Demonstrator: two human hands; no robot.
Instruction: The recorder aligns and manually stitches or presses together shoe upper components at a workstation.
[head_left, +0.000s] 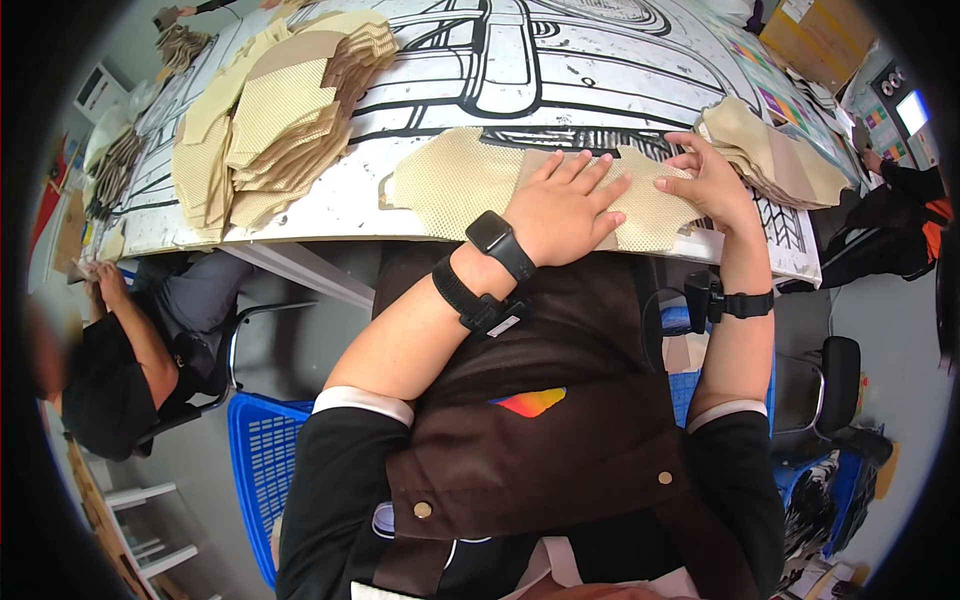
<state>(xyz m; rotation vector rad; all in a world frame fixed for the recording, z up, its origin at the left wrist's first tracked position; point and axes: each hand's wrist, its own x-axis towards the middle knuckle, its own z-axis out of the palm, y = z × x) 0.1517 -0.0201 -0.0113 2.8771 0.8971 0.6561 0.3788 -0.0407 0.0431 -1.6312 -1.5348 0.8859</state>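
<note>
Beige mesh piece looks light and floppy; left hand presses flat on it, right hand pinches its right edge on the tabletop.

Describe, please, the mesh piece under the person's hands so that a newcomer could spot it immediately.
Start at the white table with bold black line art. At its near edge lies a single flat beige mesh piece, pressed by the left hand and touched by the right hand. Unlike the stacked piles on either side, it lies spread out alone.
</note>
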